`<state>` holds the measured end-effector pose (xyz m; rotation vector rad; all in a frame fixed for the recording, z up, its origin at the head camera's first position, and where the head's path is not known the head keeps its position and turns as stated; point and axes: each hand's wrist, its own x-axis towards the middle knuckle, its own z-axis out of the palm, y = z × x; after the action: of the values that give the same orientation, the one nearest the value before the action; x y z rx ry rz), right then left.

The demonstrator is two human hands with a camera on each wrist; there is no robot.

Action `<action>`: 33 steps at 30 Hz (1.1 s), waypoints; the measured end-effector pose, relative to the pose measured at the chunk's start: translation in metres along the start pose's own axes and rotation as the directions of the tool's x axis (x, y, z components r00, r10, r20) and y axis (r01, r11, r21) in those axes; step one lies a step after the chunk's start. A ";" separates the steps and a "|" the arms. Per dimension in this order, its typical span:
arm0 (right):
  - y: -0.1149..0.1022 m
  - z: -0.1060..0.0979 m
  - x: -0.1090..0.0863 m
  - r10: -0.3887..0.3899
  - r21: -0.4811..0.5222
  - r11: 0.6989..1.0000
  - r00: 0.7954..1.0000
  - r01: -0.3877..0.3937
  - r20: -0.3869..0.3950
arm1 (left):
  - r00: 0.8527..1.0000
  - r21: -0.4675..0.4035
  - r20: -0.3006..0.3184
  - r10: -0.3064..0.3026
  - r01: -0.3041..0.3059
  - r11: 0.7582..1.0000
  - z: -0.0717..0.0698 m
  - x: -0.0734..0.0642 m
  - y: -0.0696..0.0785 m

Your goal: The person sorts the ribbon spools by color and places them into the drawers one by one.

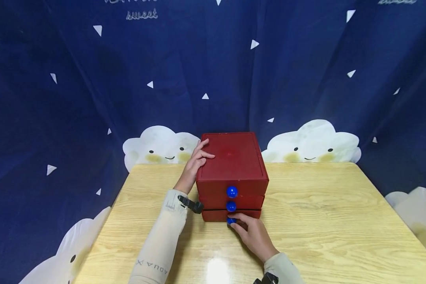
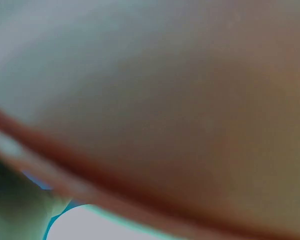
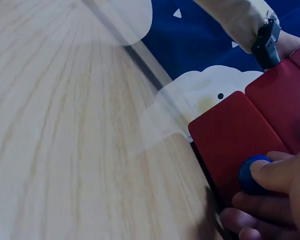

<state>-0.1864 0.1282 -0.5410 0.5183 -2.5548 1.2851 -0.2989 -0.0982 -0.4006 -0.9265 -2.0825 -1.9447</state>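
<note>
A red box with three stacked drawers stands on the table, each drawer front bearing a round blue knob. My right hand pinches the bottom knob between thumb and fingers. The bottom drawer shows a thin dark gap along its upper edge. Against the box's left side and top edge rests my left hand, fingers extended over the lid. Above the held knob are the middle knob and the top knob. The left wrist view is filled by a blurred close surface.
The box stands on a light wood table, near its far edge. Behind the table hangs a dark blue curtain with white triangles and smiling clouds. A black wrist camera sits on the left sleeve, close to the box's left side.
</note>
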 end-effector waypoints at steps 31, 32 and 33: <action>0.007 0.004 0.019 0.057 0.045 0.998 0.997 -0.054 -0.055 | 0.999 0.161 0.046 0.003 -0.011 0.987 -0.018 0.000 0.005; 0.006 0.001 0.020 0.061 0.049 0.997 0.997 -0.058 -0.050 | 0.999 0.155 0.046 0.003 -0.010 0.988 -0.019 0.000 0.003; 0.006 -0.001 0.020 0.063 0.056 0.997 0.997 -0.060 -0.045 | 0.999 0.156 0.042 0.006 -0.013 0.988 -0.021 0.000 0.001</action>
<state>-0.2069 0.1283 -0.5380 0.4176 -2.5219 1.3744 -0.3042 -0.1177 -0.3966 -0.9491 -2.2112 -1.7422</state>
